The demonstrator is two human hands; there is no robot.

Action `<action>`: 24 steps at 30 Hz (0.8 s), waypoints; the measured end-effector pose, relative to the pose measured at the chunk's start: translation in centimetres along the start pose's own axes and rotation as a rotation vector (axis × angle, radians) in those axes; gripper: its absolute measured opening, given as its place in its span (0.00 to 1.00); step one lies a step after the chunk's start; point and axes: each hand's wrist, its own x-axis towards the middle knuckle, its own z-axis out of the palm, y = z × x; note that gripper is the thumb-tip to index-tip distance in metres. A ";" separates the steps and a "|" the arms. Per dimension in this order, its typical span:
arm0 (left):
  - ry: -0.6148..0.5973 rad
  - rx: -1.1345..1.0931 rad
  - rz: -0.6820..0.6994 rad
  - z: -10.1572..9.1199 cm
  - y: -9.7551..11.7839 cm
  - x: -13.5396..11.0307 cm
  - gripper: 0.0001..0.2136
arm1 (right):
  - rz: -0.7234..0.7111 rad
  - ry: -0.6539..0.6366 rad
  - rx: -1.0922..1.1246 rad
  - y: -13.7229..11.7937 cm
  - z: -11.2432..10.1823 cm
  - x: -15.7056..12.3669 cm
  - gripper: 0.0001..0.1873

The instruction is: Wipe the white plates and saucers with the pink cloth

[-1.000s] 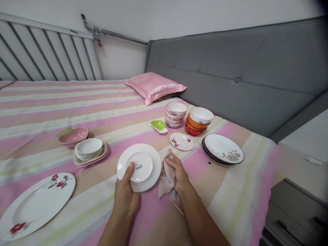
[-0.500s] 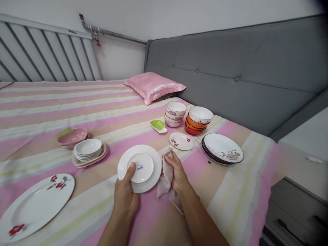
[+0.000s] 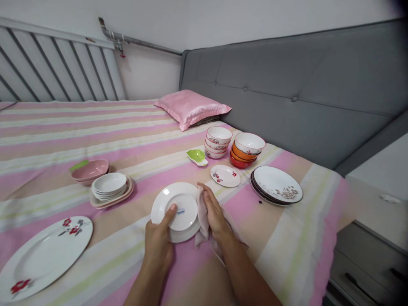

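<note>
A small white plate (image 3: 165,199) with blue lettering on its underside is held bottom up above the bed. My left hand (image 3: 159,240) grips its near left edge, thumb across the underside. My right hand (image 3: 215,214) holds a pale pink cloth (image 3: 200,212) against the plate's right rim, its fingers stretched along the cloth. Just beyond lies a small plate with red flowers (image 3: 225,176). To the right of that is a stack of dark-rimmed plates (image 3: 274,182). A leaf-shaped green dish (image 3: 196,156) sits farther back.
White bowls (image 3: 219,140) and orange and red bowls (image 3: 245,151) stand stacked near the grey headboard (image 3: 287,76). Left are small white dishes (image 3: 110,183), pink dishes (image 3: 91,170) and an oval flowered platter (image 3: 47,255). A pink pillow (image 3: 193,107) lies behind; a nightstand (image 3: 363,255) stands right.
My right hand has brought the cloth leftward onto the plate's right rim, its fingers now straighter. The plate has shifted slightly right in my left hand.
</note>
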 end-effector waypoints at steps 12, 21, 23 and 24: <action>0.009 0.014 0.018 -0.1 0.2 -0.2 0.12 | -0.354 0.240 -0.387 -1.1 -0.1 -0.5 0.05; 0.054 -0.087 0.068 -0.2 0.3 0.3 0.13 | 0.067 -0.023 0.111 -0.8 0.2 -0.3 0.20; 0.052 -0.106 0.077 -0.2 0.3 0.4 0.13 | 0.175 -0.060 0.253 -0.8 0.2 -0.3 0.20; 0.051 -0.108 0.082 -0.2 0.3 0.4 0.13 | 0.208 -0.066 0.296 -0.8 0.2 -0.2 0.19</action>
